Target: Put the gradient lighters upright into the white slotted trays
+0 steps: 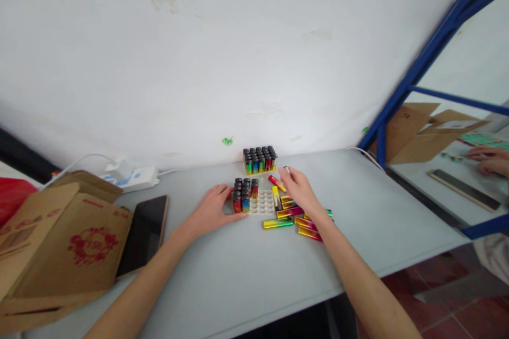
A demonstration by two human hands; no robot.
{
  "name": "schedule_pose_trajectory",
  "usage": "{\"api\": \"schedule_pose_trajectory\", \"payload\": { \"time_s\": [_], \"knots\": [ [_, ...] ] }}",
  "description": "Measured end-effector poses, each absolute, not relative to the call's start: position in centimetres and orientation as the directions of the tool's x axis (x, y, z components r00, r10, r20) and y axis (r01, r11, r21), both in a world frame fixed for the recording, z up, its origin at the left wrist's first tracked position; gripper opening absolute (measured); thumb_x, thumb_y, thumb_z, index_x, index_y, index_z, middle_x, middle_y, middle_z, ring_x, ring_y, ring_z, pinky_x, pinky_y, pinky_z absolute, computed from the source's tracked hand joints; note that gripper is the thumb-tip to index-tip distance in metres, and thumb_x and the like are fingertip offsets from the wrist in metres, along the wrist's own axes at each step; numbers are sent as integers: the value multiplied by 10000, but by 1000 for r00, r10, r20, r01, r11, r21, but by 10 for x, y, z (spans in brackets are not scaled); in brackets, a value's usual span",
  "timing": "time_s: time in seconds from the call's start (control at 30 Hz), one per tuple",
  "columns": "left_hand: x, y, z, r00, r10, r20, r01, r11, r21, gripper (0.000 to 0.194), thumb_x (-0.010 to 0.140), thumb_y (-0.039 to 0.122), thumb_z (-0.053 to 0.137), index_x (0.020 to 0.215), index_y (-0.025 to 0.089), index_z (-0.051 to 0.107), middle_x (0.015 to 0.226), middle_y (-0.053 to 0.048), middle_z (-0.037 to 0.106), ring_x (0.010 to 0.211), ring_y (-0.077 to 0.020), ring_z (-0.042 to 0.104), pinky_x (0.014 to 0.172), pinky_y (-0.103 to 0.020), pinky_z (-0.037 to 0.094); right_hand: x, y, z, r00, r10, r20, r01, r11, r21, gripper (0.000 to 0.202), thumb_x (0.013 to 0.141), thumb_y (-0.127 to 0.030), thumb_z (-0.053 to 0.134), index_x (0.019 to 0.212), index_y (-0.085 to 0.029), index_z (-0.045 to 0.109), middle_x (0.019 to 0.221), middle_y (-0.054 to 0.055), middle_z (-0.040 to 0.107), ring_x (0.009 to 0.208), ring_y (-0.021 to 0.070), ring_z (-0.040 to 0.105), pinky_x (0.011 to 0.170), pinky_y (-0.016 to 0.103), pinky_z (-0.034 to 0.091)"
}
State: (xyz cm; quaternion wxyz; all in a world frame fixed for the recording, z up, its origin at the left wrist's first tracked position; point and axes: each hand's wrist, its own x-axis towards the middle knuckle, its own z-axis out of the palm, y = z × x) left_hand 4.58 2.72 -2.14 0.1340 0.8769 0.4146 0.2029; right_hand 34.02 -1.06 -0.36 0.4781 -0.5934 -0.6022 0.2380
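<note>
A white tray (261, 202) with round holes lies on the table; black-topped lighters (242, 202) stand upright in its left part. My left hand (214, 206) is closed around the tray's left side, thumb along the near edge and fingers against the lighters. Above the table, right of the tray, my right hand (298, 186) pinches a lighter (287, 169); only its metallic end shows between the fingertips. Beneath and beside that hand, several yellow, red and green lighters (278, 223) lie loose on their sides. Behind the tray stands a full block of lighters (259, 160).
At left are a cardboard box (75, 249), a dark phone-like slab (145, 230) and a white power strip (137, 179). A blue metal frame (421, 63) borders the right side. Beyond it, another person's hands (491, 159) work near an open carton (421, 132).
</note>
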Motion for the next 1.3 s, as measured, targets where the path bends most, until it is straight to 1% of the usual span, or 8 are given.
{"api": "schedule_pose_trajectory", "payload": {
  "time_s": [0.13,0.3,0.4,0.63,0.83,1.0,1.13,1.3],
  "knots": [
    [45,27,-22,577,780,244,671,-622,404,632,789,782,806,1042,210,713,1133,-127,738,1051,-365,704,958,-488,580,312,-19,-1,206,941,267,503,132,-854,618,991,-719,501,598,-264,356,560,-54,358,576,137,366,557,289,261],
    [44,28,-25,577,774,259,667,-630,397,634,785,789,808,1034,214,713,1101,-119,739,1018,-358,701,940,-483,581,295,-27,-1,163,931,327,560,186,-808,421,981,-451,512,626,-263,388,557,-51,433,557,144,400,577,296,279],
    [44,29,-26,580,768,272,655,-638,404,630,782,799,805,1028,226,715,1088,-108,741,1002,-350,698,937,-478,581,290,-29,-1,113,931,349,597,217,-772,357,979,-364,519,654,-266,408,570,-42,483,568,157,436,585,298,300],
    [45,27,-24,587,769,252,660,-635,401,611,796,775,808,1038,224,704,1111,-111,735,1027,-353,697,960,-477,570,288,-32,0,106,914,392,634,241,-734,435,1044,-493,518,691,-276,385,564,-58,408,567,163,398,588,303,286],
    [45,29,-25,581,772,257,667,-633,394,606,784,779,814,1005,226,703,1070,-106,725,998,-352,692,929,-477,570,290,-31,-4,64,918,391,679,247,-691,323,966,-291,559,685,-274,400,565,-49,460,595,173,468,608,298,324],
    [44,29,-27,585,765,270,671,-643,369,625,791,803,797,1016,229,699,1069,-102,728,981,-344,691,918,-475,576,289,-30,-7,57,909,413,680,267,-683,327,1029,-356,535,731,-276,427,599,-40,505,621,183,503,614,300,340],
    [45,28,-25,585,763,276,661,-646,381,605,799,778,803,1032,229,701,1076,-98,731,992,-342,692,934,-473,573,289,-33,-4,16,907,422,647,312,-695,341,1124,-480,470,858,-269,501,707,-18,600,676,199,564,652,306,401],
    [46,26,-22,582,773,253,670,-632,390,579,800,738,820,1025,220,692,1078,-107,722,1004,-351,692,933,-473,566,295,-34,3,-81,870,486,638,420,-645,327,1173,-424,376,944,-257,540,942,53,677,878,226,649,801,334,502]
  ]
}}
